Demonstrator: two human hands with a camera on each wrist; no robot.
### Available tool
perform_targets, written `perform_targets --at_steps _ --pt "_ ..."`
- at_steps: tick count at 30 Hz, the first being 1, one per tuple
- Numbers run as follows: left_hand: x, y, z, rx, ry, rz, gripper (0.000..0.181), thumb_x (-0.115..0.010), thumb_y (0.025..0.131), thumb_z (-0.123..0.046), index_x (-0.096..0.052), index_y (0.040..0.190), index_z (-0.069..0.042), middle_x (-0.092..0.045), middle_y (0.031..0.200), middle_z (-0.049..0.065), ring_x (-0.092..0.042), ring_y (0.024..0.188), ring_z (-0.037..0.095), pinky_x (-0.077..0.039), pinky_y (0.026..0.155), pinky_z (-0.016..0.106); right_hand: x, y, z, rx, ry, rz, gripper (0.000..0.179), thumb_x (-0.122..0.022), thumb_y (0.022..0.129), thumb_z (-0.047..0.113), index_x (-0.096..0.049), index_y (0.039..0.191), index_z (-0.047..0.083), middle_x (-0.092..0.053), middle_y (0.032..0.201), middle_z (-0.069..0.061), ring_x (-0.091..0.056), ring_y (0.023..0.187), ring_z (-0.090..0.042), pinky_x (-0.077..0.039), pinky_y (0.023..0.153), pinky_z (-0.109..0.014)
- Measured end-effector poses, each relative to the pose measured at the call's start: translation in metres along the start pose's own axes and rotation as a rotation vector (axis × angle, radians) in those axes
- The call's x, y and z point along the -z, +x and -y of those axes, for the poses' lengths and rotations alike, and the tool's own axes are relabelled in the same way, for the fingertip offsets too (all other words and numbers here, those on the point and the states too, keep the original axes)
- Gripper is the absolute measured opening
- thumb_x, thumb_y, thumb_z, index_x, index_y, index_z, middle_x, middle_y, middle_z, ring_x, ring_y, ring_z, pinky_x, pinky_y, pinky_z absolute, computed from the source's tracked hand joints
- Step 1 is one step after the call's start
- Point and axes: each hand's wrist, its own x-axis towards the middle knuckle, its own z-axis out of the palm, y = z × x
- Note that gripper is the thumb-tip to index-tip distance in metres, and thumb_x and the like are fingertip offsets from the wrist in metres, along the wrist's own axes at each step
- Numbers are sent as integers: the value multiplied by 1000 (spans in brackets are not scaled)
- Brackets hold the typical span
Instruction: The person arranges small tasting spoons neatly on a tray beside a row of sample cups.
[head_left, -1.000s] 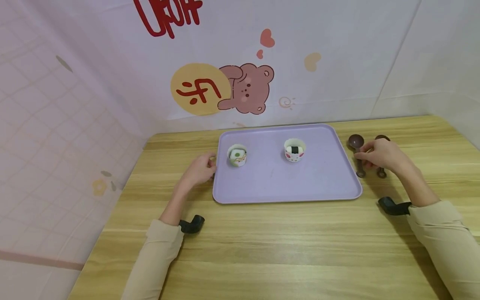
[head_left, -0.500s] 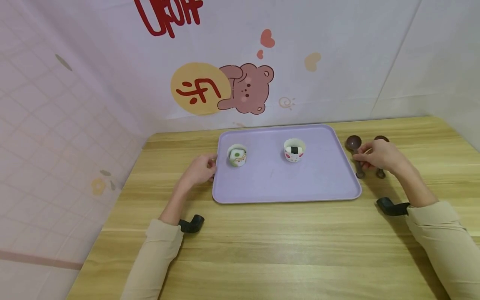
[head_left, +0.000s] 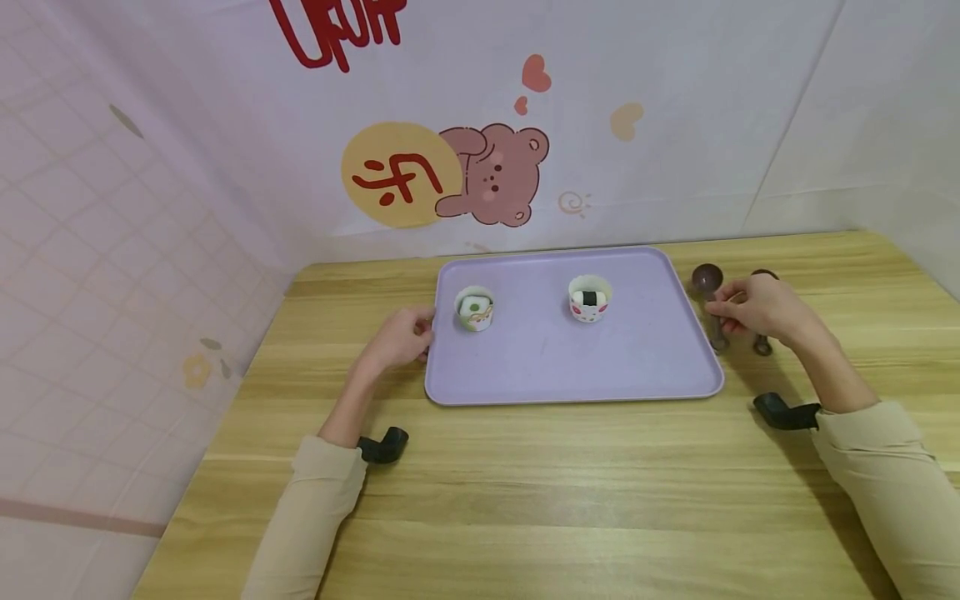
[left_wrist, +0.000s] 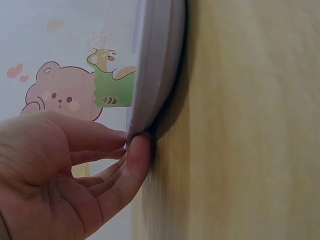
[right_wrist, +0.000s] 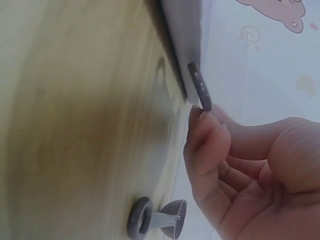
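On the wooden table lies a lilac tray (head_left: 570, 358). My left hand (head_left: 405, 337) pinches its left rim between thumb and fingers, as the left wrist view shows with the tray's edge (left_wrist: 157, 65). At the right side, my right hand (head_left: 757, 308) pinches the handle of a dark brown measuring spoon (head_left: 707, 277). In the right wrist view the spoon's handle end (right_wrist: 201, 87) is off the table, beside the tray's side wall. A second brown measuring spoon (head_left: 763, 346) lies partly hidden under that hand; its ring and bowl (right_wrist: 175, 217) show in the right wrist view.
Two small patterned paper cups stand on the tray. The left cup (head_left: 476, 317) holds a white piece with a green dot; the other cup (head_left: 588, 310) holds a white piece with a black band. A printed cloth wall (head_left: 675, 183) rises behind the table.
My right hand and the spoon it holds have shifted slightly left, and the spoon has come up off the table. The left hand, tray and cups have kept their places.
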Motion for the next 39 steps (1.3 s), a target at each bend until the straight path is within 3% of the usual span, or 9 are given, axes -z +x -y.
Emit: perform_targets --at_steps 10,26,39 --pt "-1 -1 -2 40 -16 17 48 -50 101 2 -43 149 6 -62 104 23 -65 76 25 -59 64 31 0 -2 6 8 3 -63 30 -61 103 17 -57 106 -13 -69 71 -2 -67 61 -16 -54 56 -26" --pt "0 1 -3 68 -6 14 49 -52 102 1 -43 150 4 -62 106 23 -62 66 20 -56 61 28 -1 -3 19 19 10 -132 30 -60 103 22 -58 109 -7 -70 75 -2 -68 67 -21 -49 62 -21" --pt "-2 -1 -6 89 -69 3 49 -52 102 3 -41 150 5 -59 108 24 -60 68 21 -56 62 28 -3 -7 37 60 52 -198 29 -61 103 20 -58 112 -7 -70 76 -2 -66 64 -18 -54 58 -25"
